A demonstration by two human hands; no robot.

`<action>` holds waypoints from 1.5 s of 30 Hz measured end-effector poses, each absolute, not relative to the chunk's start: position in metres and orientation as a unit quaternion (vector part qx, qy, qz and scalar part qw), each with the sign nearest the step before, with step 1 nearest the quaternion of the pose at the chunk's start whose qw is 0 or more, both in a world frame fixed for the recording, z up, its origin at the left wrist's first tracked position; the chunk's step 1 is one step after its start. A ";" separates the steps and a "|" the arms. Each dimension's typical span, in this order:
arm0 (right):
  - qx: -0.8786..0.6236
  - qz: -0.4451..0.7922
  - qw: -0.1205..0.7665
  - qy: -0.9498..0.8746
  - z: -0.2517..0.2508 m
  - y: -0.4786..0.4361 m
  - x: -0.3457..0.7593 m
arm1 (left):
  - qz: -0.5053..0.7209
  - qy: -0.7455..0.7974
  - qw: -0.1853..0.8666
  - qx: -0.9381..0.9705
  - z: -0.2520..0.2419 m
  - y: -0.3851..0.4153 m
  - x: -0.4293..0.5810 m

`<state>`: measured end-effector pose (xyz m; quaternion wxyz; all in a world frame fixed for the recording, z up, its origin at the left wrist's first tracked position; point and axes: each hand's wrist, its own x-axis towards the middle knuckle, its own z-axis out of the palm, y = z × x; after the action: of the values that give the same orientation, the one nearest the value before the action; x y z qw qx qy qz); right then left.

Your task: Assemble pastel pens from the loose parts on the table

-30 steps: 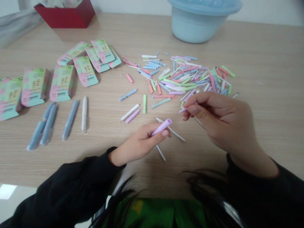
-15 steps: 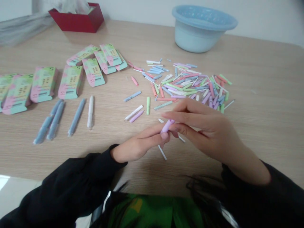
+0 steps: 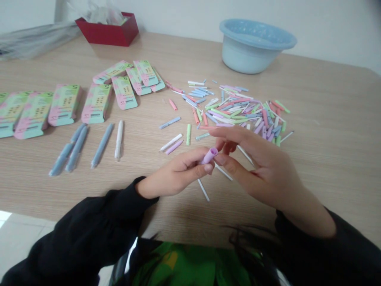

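In the head view, my left hand (image 3: 181, 171) is closed around a short purple pen barrel (image 3: 209, 155), pinched between thumb and fingers. Its hollow open end tilts up and to the right. Close beside that end is my right hand (image 3: 264, 171), its index finger stretched out and its thumb apart from it; I see nothing held in it. Thin white refills (image 3: 203, 190) lie on the table below and behind the hands. A white pen part (image 3: 171, 142), a purple one (image 3: 174, 147) and a green one (image 3: 188, 134) lie just beyond my left hand.
Behind my right hand spreads a heap of coloured pen parts (image 3: 238, 107). Several finished-looking pens (image 3: 102, 145) lie at left, below a row of pastel boxes (image 3: 96, 102). At the back stand a red box (image 3: 110, 35) with plastic bags and a blue basin (image 3: 250, 53).
My right fingers have come off the purple barrel's end and spread apart, so its opening shows. The barrel stays in my left hand. The view has shifted slightly.
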<state>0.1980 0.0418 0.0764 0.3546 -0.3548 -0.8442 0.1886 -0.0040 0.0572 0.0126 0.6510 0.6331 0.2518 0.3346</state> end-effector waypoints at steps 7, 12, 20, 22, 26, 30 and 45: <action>-0.327 0.158 0.379 -0.851 0.076 0.039 0.198 | 0.369 0.244 0.601 0.665 0.018 0.060 -0.007; -0.354 0.166 0.391 -0.833 0.067 0.036 0.206 | 0.423 0.225 0.589 0.650 0.032 0.064 -0.017; -0.381 0.186 0.352 -0.834 0.046 0.031 0.218 | 0.481 0.226 0.534 0.657 0.066 0.071 -0.034; -0.387 0.193 0.353 -0.830 0.042 0.030 0.220 | 0.487 0.229 0.549 0.640 0.071 0.071 -0.036; -0.392 0.200 0.361 -0.822 0.038 0.029 0.222 | 0.468 0.215 0.592 0.620 0.070 0.069 -0.034; -0.403 0.216 0.361 -0.813 0.040 0.030 0.223 | 0.441 0.193 0.613 0.626 0.066 0.067 -0.028; -0.408 0.618 0.403 -0.538 -0.002 0.063 0.213 | 0.123 0.424 0.359 0.822 0.056 0.083 -0.011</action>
<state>0.2125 0.0627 -0.0019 0.4029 -0.4081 -0.5379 0.6179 -0.0111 0.0828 0.0557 0.3591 0.8223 0.4241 0.1226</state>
